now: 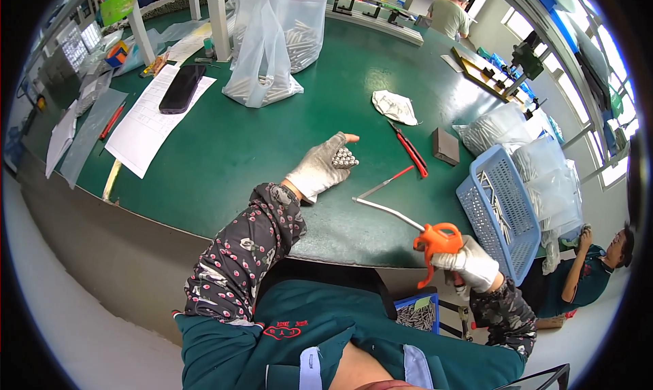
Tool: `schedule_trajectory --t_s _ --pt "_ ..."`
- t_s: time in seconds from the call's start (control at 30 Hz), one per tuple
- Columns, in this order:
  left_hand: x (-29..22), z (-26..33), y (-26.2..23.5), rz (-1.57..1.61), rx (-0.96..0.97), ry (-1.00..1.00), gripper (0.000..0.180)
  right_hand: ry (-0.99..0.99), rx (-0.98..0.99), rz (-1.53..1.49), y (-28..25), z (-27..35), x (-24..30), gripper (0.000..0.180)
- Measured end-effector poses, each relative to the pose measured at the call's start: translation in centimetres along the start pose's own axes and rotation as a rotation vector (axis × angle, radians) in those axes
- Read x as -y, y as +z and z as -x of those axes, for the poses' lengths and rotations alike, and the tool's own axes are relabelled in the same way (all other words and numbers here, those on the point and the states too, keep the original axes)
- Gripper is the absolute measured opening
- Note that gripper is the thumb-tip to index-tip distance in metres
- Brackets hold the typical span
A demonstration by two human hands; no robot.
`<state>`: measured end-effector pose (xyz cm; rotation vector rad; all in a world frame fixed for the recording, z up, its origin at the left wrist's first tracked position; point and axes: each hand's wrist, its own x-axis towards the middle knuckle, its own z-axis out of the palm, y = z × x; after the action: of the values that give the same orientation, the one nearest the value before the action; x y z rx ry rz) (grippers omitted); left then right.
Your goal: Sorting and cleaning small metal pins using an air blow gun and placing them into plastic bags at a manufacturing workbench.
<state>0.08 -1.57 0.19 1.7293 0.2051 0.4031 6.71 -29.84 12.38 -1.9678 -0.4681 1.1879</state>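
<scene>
My left hand point(318, 167), in a white glove with bare fingertips, is closed round a bundle of small metal pins point(345, 159) whose round ends face right. In my gloved right hand point(471, 263) is an orange air blow gun point(439, 242), gripped by its handle. Its thin bent nozzle point(389, 210) points left over the table, toward the bundle but apart from it. Between the hands lies a thin tool with a red handle point(401, 173). Beyond it are red-handled pliers point(413, 152), a grey-brown block point(445, 146) and a crumpled white cloth point(394, 108).
A blue basket point(505, 213) with metal pins stands right, beside bagged pins point(496, 128). More bags point(262, 70) stand at the back. A phone point(182, 89) rests on papers point(139, 135) at left. Below the table edge is a blue bin point(416, 314). A person point(578, 274) sits right.
</scene>
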Motion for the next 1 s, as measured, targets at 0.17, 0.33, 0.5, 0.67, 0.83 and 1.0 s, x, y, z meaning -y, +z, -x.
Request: schedule_trajectory --t_s 0.17,0.33,0.5,0.67,0.83,1.0 --pt "0.8 -0.3 0.3 -0.056 0.000 0.047 0.031 -0.088 -0.205 0.296 0.2 0.1 2.5 0.033" --pt "0.7 -0.3 0.0 -0.053 0.017 0.057 0.022 -0.378 -0.369 0.798 0.1 -2.1 3.1 0.039" --pt "0.8 -0.5 0.2 -0.062 0.026 0.072 0.021 -0.313 -0.383 0.969 0.7 -2.4 4.6 0.039" --pt "0.4 -0.4 0.0 -0.104 0.027 0.058 0.022 -0.314 -0.401 1.011 1.0 -2.6 5.3 0.038" --pt "0.4 -0.2 0.1 -0.090 0.009 0.046 0.024 -0.350 -0.382 1.020 1.0 -2.6 5.5 0.038" --pt "0.8 -0.4 0.0 -0.091 0.032 0.051 0.025 -0.342 -0.339 0.984 1.2 -3.0 4.9 0.041"
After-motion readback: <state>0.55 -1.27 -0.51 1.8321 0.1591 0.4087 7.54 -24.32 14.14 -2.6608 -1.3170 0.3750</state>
